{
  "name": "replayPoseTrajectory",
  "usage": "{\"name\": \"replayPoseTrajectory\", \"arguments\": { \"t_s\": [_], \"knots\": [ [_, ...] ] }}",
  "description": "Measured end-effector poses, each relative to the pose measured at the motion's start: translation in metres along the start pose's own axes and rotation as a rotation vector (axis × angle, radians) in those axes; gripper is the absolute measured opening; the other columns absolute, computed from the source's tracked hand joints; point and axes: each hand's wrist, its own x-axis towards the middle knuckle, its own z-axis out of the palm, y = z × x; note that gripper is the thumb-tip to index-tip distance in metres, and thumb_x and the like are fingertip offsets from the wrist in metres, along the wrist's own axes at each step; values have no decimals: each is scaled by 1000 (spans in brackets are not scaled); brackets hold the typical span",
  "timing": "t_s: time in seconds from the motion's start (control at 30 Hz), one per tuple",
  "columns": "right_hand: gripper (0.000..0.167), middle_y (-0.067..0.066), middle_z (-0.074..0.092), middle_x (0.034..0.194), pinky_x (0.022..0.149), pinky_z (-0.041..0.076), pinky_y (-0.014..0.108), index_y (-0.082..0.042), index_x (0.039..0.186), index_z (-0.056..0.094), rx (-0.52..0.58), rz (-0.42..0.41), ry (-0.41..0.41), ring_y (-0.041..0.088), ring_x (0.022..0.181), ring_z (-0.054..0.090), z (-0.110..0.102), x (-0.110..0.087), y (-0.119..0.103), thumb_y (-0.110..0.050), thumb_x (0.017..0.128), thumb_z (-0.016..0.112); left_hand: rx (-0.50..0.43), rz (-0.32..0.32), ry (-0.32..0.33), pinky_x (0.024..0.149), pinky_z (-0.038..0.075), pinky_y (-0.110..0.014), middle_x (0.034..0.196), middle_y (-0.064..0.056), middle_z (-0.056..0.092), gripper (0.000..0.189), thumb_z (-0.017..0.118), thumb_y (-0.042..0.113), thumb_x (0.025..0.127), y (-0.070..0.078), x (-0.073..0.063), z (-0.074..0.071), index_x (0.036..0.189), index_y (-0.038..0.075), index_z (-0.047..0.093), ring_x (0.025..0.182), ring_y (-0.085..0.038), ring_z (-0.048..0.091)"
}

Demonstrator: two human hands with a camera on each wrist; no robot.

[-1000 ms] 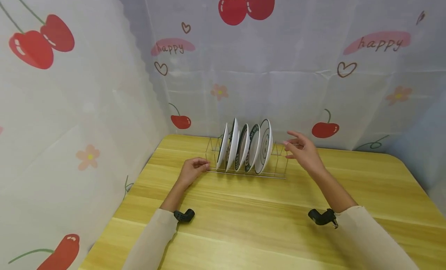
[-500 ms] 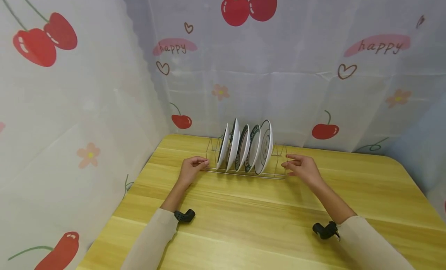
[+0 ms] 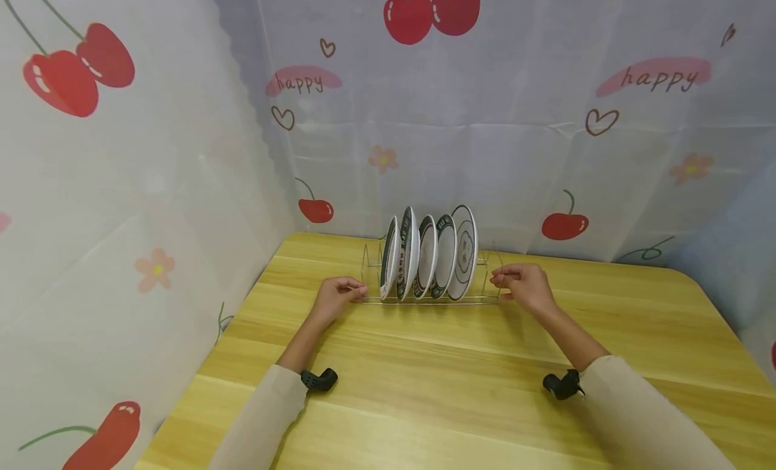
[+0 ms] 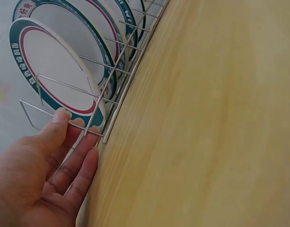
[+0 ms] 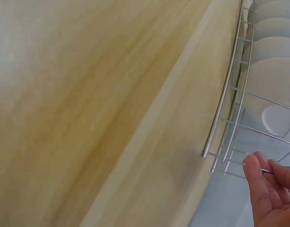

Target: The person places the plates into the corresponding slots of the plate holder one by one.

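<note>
A silver wire dish rack stands on the table, holding several white plates on edge. The rightmost plate turns its patterned face toward me; in the left wrist view the nearest plate has a green rim and red ring. At the rack's left end, my left hand pinches a wire between thumb and fingers, its fingertips close under that plate's edge. My right hand pinches a wire of the right end with thumb and fingertips. In the right wrist view the plates' white backs show.
The wood-grain table extends in front of the rack and out to its right. Close behind stands a cloth backdrop printed with cherries, and another sheet closes off the left. A small black device sits on each wrist.
My right hand came down and took hold of the rack's right end. The rack has turned slightly: its right end moved back, its left end nearer, and its front rail now looks level.
</note>
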Motion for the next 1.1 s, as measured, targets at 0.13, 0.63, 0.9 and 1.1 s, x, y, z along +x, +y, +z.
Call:
{"name": "replayPoseTrajectory", "arguments": {
  "t_s": [0.13,0.63,0.9,1.1],
  "knots": [
    [25,30,70,110,75,61,41,14,119,66,-28,-8,22,43,105,67,-2,7,2,-1,103,54,30,-3,-70,73,62,-34,91,-11,76,17,78,15,91,5,-7,1,97,-1,78,78,-21,74],
    [26,34,66,117,76,60,37,16,119,65,9,33,73,21,94,72,-8,40,13,-2,103,54,77,35,-225,72,59,-29,91,-7,77,10,79,13,90,21,-29,24,94,4,81,80,-19,72],
    [31,34,66,120,81,59,42,14,126,63,-10,42,61,45,113,64,-16,47,12,-4,103,53,113,36,-292,79,59,-29,98,-5,77,16,79,19,91,25,-31,34,100,6,80,88,-18,73],
    [61,36,52,139,91,57,47,9,156,24,-72,36,73,48,124,56,-19,38,-2,-11,104,49,40,-67,-250,86,59,-33,109,-12,75,35,74,26,95,21,-19,-7,121,1,73,98,-22,73]
  ]
}}
